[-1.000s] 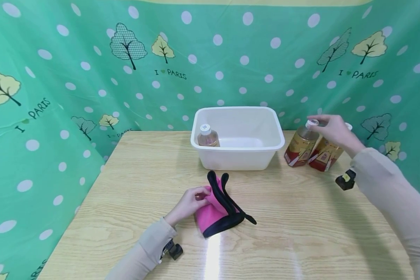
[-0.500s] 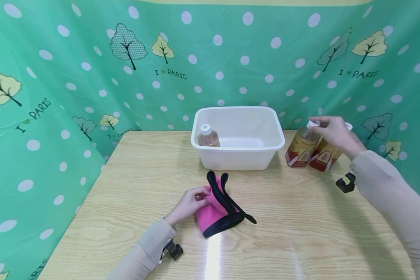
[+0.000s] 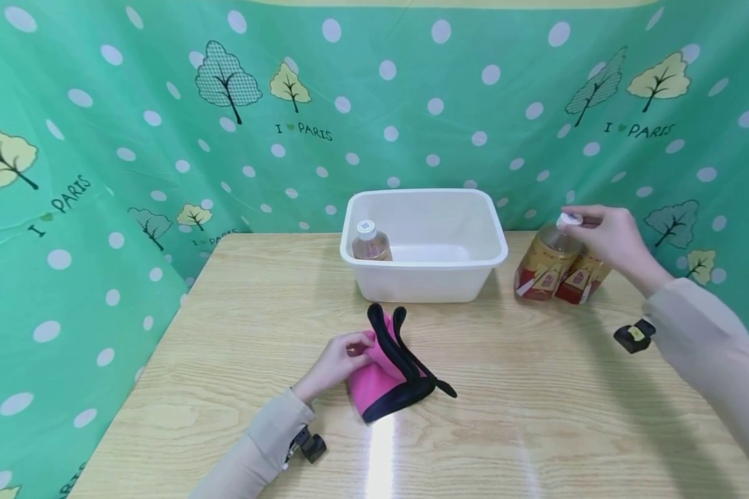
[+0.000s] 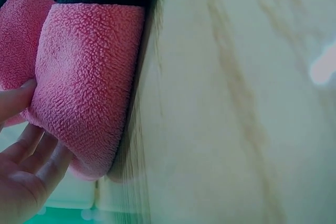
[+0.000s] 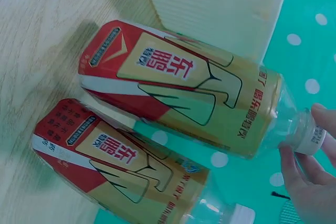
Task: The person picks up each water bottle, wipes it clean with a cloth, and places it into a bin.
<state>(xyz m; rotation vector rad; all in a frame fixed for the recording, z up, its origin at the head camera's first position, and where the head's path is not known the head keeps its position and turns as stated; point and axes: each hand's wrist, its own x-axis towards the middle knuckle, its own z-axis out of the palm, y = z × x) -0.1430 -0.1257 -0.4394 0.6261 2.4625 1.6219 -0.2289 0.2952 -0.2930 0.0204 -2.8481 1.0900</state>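
My right hand pinches the white cap of a clear plastic bottle with a red and gold label. That bottle leans to the right in the head view. A matching bottle stands right beside it, partly hidden behind it and the hand in the head view. Near the front, my left hand pinches a folded pink fleecy cloth with black edging. In the left wrist view, thumb and fingers grip the side of this cloth.
A white plastic tub stands at the back of the wooden table. Inside its left end is another white-capped bottle. A green patterned curtain hangs behind the table and along its left side.
My right hand has shifted slightly to the right with the bottle cap, and the bottle's top now tilts further that way. The left hand and the pink cloth stay put.
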